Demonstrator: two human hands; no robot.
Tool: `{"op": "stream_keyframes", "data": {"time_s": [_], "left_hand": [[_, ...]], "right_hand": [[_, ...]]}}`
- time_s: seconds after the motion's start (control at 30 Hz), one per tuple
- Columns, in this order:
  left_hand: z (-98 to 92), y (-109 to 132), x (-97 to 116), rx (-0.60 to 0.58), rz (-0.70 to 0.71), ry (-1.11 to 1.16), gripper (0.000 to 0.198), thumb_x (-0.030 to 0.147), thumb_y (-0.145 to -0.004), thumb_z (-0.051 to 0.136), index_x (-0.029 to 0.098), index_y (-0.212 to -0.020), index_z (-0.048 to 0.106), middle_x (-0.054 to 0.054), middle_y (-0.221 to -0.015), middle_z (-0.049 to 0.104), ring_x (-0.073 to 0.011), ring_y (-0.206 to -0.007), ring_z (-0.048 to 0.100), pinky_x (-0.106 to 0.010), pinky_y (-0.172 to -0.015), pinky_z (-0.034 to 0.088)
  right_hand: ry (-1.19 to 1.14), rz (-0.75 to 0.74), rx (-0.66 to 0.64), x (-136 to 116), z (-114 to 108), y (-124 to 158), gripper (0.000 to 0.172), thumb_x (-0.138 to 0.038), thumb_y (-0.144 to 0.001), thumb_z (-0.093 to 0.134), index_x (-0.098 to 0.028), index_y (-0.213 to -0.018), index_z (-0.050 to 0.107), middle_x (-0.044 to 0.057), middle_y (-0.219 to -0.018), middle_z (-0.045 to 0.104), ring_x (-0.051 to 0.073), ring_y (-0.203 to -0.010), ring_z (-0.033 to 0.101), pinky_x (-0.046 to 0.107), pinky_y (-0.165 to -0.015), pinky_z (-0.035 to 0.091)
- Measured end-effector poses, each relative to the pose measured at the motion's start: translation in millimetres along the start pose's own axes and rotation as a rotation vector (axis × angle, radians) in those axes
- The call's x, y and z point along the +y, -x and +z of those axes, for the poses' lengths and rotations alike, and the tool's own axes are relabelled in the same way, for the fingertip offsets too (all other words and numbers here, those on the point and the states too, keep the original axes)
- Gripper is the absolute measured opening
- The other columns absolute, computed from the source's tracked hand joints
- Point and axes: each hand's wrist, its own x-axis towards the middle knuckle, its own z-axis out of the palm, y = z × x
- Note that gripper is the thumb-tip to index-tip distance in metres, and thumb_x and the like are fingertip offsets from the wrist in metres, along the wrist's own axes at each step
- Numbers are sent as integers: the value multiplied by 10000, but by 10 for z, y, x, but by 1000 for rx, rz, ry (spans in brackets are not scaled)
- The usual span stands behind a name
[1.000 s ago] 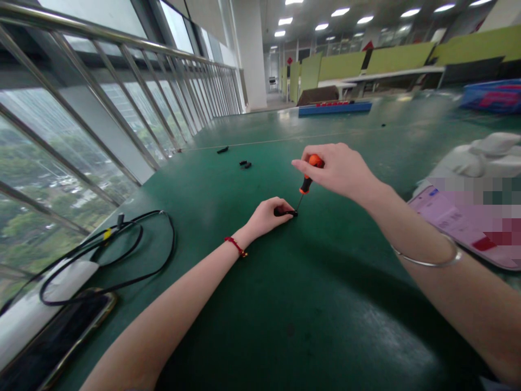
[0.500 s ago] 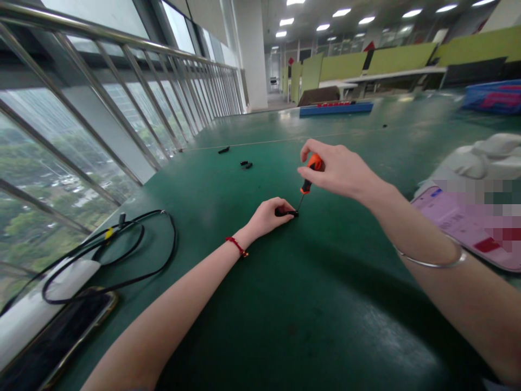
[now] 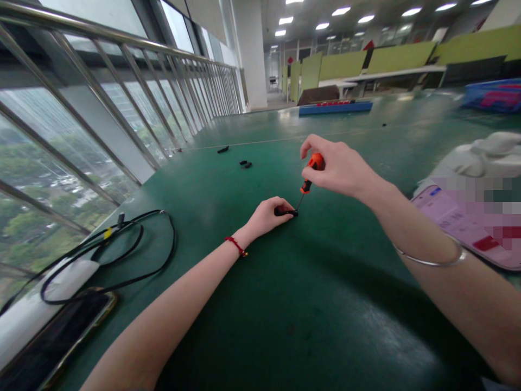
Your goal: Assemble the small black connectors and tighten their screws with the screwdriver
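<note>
My left hand (image 3: pixel 271 216) is closed around a small black part (image 3: pixel 290 213), pinning it low over the green table (image 3: pixel 252 304). What kind of part it is I cannot make out; the fingers cover much of it. Above and to the right, my right hand (image 3: pixel 336 165) grips an orange and black screwdriver (image 3: pixel 312 168) by the handle. The tool leans slightly, its thin shaft running down so that the tip meets the right end of the black part. Farther back lie some small black pieces (image 3: pixel 246 164) and a longer black piece (image 3: pixel 223 149).
At left are a looped black cable (image 3: pixel 174 239), a white power strip (image 3: pixel 77 271) and a dark phone (image 3: pixel 61 336), beside a metal railing (image 3: pixel 97 81). A pink-screened device (image 3: pixel 443 217) and a white bundle (image 3: pixel 476 157) sit at right. Behind stand a blue tray (image 3: pixel 336 108) and a blue basket (image 3: pixel 492 96).
My right hand's fingers have shifted slightly on the screwdriver handle. The left hand and the black part stay in place.
</note>
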Motion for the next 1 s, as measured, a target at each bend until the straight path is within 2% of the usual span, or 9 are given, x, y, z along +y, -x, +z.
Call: {"op": "stream_keyframes", "data": {"time_s": [0.07,0.2,0.33,0.5,0.63,0.77,0.83,0.9,1.0], "left_hand": [[1,0,-3,0,0,-2,142,217,-781,658,140,-897,688,-37,-826,645,-126,-736,579,-260,-691,478],[4,-1,-14,4,-4,9,145,222,-780,659,143,-898,688,-36,-829,645,-125,-742,582,-258,-695,482],[2,-3,-6,-1,-2,4,150,218,-778,658,138,-901,685,-36,-831,645,-124,-740,580,-256,-692,480],[-6,-1,6,-7,-4,-3,143,220,-784,649,144,-899,686,-36,-840,646,-130,-755,583,-264,-704,485],[-6,-2,0,-7,4,-13,144,226,-784,652,153,-903,686,-34,-845,648,-131,-757,585,-267,-710,488],[-1,-3,0,-4,-5,-4,138,214,-783,651,145,-897,687,-35,-829,644,-126,-741,582,-260,-696,485],[0,-3,3,-4,-5,-9,140,213,-783,650,141,-898,687,-35,-823,642,-125,-733,578,-257,-687,480],[1,-1,7,-4,-2,-11,147,214,-783,650,138,-903,685,-36,-824,641,-123,-731,576,-255,-684,477],[2,0,8,1,-3,-5,146,212,-783,650,135,-902,684,-36,-822,640,-124,-735,577,-255,-686,477]], "right_hand": [[7,-5,2,4,1,-1,262,-372,-766,522,-225,-970,596,10,-695,609,161,-619,498,284,-569,307],[2,18,-8,9,1,-4,252,-417,-826,454,-217,-806,607,17,-661,597,158,-608,495,285,-564,303],[-17,-2,11,-1,-2,-1,246,-362,-760,533,-224,-954,598,4,-675,604,160,-611,501,280,-565,308],[0,21,6,-7,-4,0,246,-412,-812,467,-222,-813,622,26,-671,615,174,-625,514,289,-572,311],[-1,10,6,1,-4,1,283,-369,-757,534,-231,-995,600,10,-692,620,169,-614,507,285,-578,313],[14,16,2,4,-13,2,257,-412,-833,443,-223,-839,617,22,-663,606,169,-610,503,285,-562,299],[2,2,-5,3,-16,1,219,-377,-795,493,-224,-897,611,12,-663,604,164,-603,502,277,-552,299],[6,3,-5,1,-17,-1,265,-373,-757,536,-227,-968,601,3,-665,604,165,-598,501,273,-548,298],[24,35,-7,-2,-15,-2,263,-435,-804,480,-224,-863,626,20,-663,614,175,-615,509,282,-557,300]]}}
